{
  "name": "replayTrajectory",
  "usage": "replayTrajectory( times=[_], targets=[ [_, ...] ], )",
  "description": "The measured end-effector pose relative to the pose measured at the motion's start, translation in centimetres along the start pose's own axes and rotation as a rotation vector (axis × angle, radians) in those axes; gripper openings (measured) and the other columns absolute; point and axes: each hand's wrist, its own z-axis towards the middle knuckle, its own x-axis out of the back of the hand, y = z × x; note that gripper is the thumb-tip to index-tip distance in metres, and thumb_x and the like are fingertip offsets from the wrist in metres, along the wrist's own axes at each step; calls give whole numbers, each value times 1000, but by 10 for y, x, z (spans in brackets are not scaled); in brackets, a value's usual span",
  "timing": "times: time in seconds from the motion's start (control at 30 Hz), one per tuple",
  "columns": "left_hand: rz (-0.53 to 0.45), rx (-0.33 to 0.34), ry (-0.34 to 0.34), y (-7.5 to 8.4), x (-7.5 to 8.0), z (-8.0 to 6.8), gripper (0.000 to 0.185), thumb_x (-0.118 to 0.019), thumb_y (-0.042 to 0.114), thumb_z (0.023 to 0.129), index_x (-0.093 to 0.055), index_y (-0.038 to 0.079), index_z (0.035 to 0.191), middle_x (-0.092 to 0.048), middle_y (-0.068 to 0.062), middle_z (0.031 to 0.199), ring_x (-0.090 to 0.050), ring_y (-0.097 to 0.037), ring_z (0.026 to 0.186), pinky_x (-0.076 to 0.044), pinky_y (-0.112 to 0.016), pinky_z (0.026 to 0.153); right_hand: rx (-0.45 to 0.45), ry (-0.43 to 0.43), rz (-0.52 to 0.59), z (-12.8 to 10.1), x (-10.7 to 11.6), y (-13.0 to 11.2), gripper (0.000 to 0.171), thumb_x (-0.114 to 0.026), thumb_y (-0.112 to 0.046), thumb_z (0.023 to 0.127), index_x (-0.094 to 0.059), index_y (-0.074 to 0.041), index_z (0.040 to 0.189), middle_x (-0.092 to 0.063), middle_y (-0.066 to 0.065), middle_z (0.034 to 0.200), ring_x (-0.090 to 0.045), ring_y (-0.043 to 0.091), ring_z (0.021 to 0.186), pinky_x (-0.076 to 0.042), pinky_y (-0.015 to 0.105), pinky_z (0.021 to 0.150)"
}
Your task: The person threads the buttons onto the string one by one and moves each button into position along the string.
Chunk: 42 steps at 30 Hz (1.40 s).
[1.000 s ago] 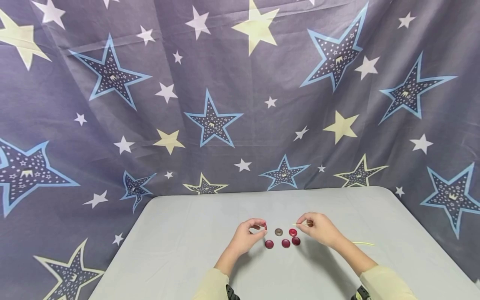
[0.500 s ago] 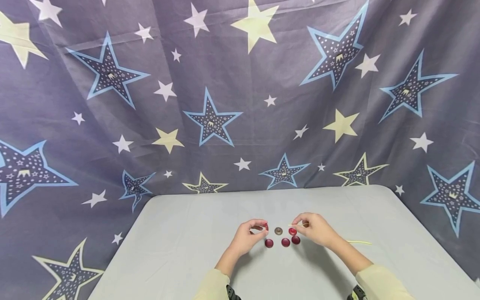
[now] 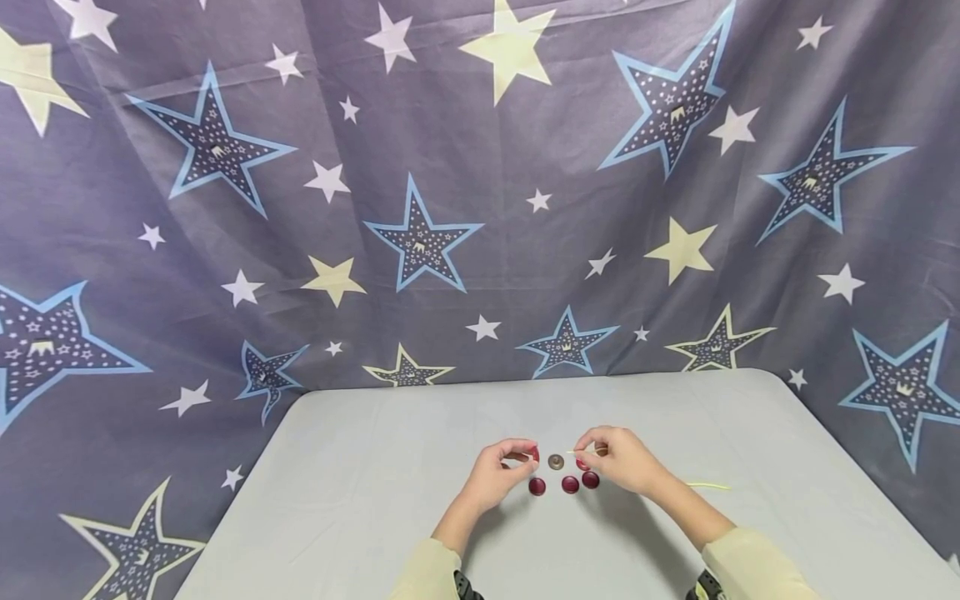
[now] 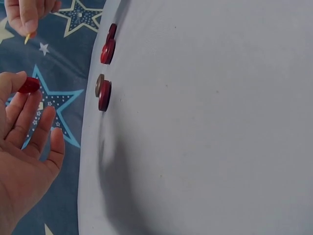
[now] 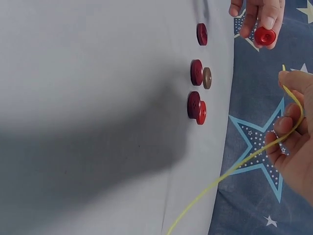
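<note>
Red button sits pinched between the thumb and forefinger of the left hand, held just above the counter; the left wrist view shows the other fingers of that hand loosely spread, with the button at the fingertips. The right wrist view shows the same button face on, its small holes turned toward the right hand.

Right hand pinches a thin yellow cord near its tip, thumb and forefinger closed on it and the remaining fingers curled. The cord's short free end pokes out toward the left hand, close to the held button but apart from it. From the fingers, the cord curves back past the palm and trails away over the counter to the right.

Between and just below the two hands lie more buttons on the counter: a brownish one farthest from the person, three dark red ones in a row nearer, and a brighter red one partly hidden under the right hand's fingers.

Both forearms wear pale yellow sleeves. The counter is covered in plain light grey; behind it hangs a dark blue-grey cloth printed with stars.
</note>
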Motion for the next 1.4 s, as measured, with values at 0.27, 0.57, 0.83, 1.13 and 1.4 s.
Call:
replayTrajectory(
  times=[0.27, 0.57, 0.83, 1.13, 1.4],
  targets=[
    [-11, 6, -13, 39, 4, -14, 27, -64, 10, 86, -64, 0, 110, -69, -15, 102, -61, -18, 93, -47, -26, 75, 65, 16, 19, 0, -5, -1, 4, -67, -14, 83, -68, -11, 81, -48, -8, 62, -36, -1, 54, -35, 20, 50],
    [-18, 14, -19, 38, 1, -16, 28, -64, 10, 85, -64, 0, 111, -69, -15, 103, -60, -32, 98, -45, -23, 75, 29, -17, 24, 2, -14, -4, 5, -67, -15, 83, -69, -11, 82, -67, -2, 81, -48, 0, 61, -43, 19, 56],
    [-25, -9, -20, 40, -1, -15, 29, -65, 10, 85, -64, -3, 110, -68, -17, 101, -61, -30, 95, -45, -23, 73, 6, -76, 53, 4, -18, -8, 8, -66, -17, 85, -68, -9, 85, -66, -1, 81, -45, 0, 53, -41, 20, 50],
    [-8, -7, -45, 43, -4, -14, 26, -64, 12, 86, -65, 1, 110, -69, -14, 102, -61, -25, 95, -45, -22, 72, -14, -79, 49, 6, -20, -9, 7, -65, -17, 86, -68, -11, 85, -60, 0, 70, -40, 0, 47, -37, 20, 45],
    [-1, -12, -49, 43, -6, -13, 27, -64, 11, 86, -65, -1, 110, -69, -14, 101, -61, -21, 94, -45, -21, 71, 7, -56, 18, 7, -20, -11, 4, -65, -17, 85, -68, -14, 84, -64, -3, 80, -43, 1, 57, -39, 20, 51]
  ],
)
